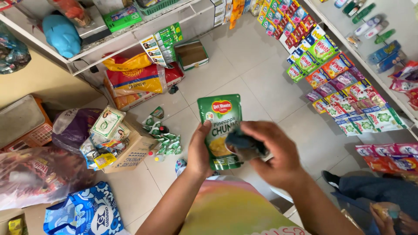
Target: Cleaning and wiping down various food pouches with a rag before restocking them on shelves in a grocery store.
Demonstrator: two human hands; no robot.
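Tiled floor (244,74); hands: L (198,152) holds green pouch (220,117), R (272,154) w/ cloth (241,146).

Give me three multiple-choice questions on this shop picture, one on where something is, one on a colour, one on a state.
1. Where is the blue piggy bank? A on the floor, B on the white shelf, C in a hand.
2. What colour is the pouch? A green, B red, C white.
3. How does the left hand stand? A open and empty, B gripping the pouch, C out of view.

B: it sits on the shelf, upper left.
A: its body is green.
B: its thumb presses the pouch front while the right hand holds a dark cloth against it.
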